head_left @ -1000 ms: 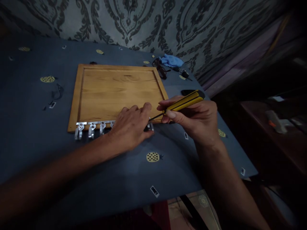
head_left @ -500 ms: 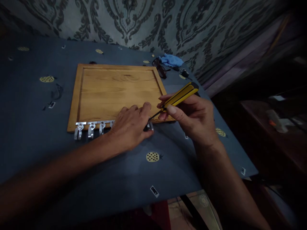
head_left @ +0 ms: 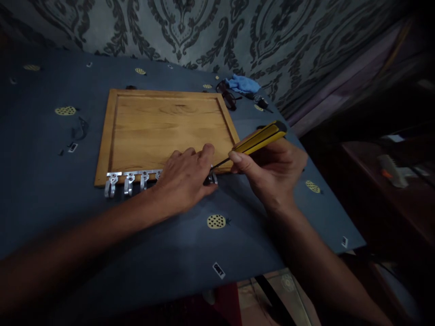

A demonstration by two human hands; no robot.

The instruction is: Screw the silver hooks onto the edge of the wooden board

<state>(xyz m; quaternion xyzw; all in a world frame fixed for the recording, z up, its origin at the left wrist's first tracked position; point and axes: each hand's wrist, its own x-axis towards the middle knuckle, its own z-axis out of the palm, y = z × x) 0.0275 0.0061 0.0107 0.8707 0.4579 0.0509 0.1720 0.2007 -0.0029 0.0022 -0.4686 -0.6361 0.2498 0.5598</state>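
A framed wooden board [head_left: 173, 120] lies flat on the table, with a silver metal hook rail [head_left: 130, 174] along its near edge. My left hand [head_left: 185, 179] bears down on the rail's right part, fingers bent over onto the board and thumb at the end hook [head_left: 213, 178]. It hides the middle of the rail. In my right hand [head_left: 273, 170] is a yellow and black screwdriver [head_left: 260, 139], pinched between thumb and fingers. The tool slants down to the left, its tip by the rail's right end beside my left fingers. Whether the tip sits in a screw cannot be made out.
Dark sunglasses [head_left: 229, 96], a blue cloth [head_left: 242, 84] and a small dark item like a watch [head_left: 261, 101] lie behind the board's right corner. The dark blue tablecloth [head_left: 163, 258] reaches a patterned wall. Right of the table edge stands dark furniture [head_left: 384, 181].
My right hand has turned and shifted slightly right and down, and the screwdriver handle tilts lower. My left hand and the board stay nearly in place.
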